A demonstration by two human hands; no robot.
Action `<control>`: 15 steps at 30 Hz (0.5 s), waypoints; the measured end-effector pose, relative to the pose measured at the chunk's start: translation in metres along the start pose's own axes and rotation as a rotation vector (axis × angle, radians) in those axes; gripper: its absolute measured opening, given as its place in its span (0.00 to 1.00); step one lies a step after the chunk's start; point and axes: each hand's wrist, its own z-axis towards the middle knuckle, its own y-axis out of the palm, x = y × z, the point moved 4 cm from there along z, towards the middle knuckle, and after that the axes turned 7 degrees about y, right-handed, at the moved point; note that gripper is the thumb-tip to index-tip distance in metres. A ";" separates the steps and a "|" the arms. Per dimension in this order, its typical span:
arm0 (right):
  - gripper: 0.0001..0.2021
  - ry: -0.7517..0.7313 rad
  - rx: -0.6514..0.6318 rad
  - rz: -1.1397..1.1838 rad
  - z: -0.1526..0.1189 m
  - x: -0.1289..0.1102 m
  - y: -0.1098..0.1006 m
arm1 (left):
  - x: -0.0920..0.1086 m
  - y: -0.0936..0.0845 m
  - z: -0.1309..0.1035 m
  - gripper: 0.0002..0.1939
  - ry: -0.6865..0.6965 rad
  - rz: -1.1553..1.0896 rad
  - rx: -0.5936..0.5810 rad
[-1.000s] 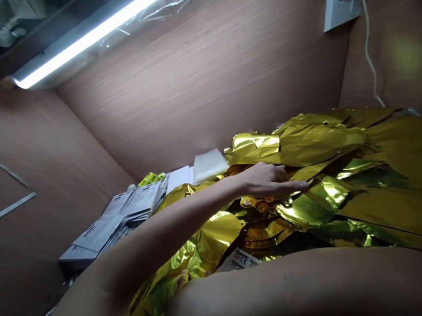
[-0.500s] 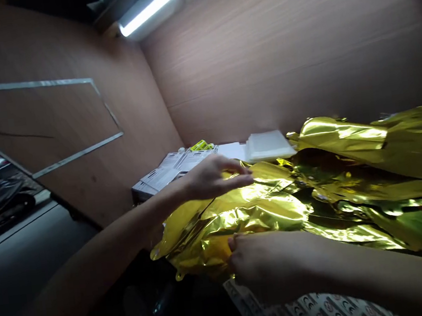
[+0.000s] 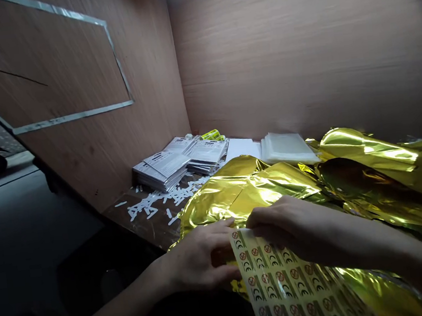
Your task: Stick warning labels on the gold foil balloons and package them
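A white sheet of small printed stickers (image 3: pixel 284 281) lies over gold foil balloons (image 3: pixel 259 188) at the bench's near edge. My left hand (image 3: pixel 202 259) curls at the sheet's left edge, fingers against it and the foil under it. My right hand (image 3: pixel 293 224) rests on the sheet's top corner with its fingertips pressed to the stickers. Crumpled gold foil spreads away to the right (image 3: pixel 378 170).
Stacks of grey printed cards (image 3: pixel 170 165) sit at the back left by a yellow packet (image 3: pixel 210 135). A pile of clear plastic bags (image 3: pixel 285 147) lies behind the foil. White paper scraps (image 3: pixel 151 204) litter the brown bench. Wooden walls (image 3: pixel 297 48) close in behind and on the left.
My left hand drew back from the top of the foil to the near edge. Both hands have come together on the sticker sheet, more of which now shows. The view tilted down and left.
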 end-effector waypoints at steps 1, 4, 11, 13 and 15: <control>0.11 -0.010 0.031 -0.007 0.001 0.001 0.002 | 0.000 -0.002 0.004 0.11 0.019 -0.023 0.011; 0.10 -0.042 0.144 -0.002 0.004 0.005 0.004 | -0.002 -0.007 0.004 0.11 -0.003 -0.111 0.111; 0.09 -0.134 0.386 -0.017 0.011 0.014 0.012 | -0.007 0.003 -0.018 0.12 -0.254 -0.213 0.644; 0.06 -0.167 0.440 -0.025 0.010 0.013 0.015 | -0.002 0.009 -0.014 0.08 -0.257 -0.202 0.707; 0.05 -0.188 0.462 -0.018 0.009 0.010 0.016 | 0.004 0.012 -0.010 0.10 -0.223 -0.186 0.722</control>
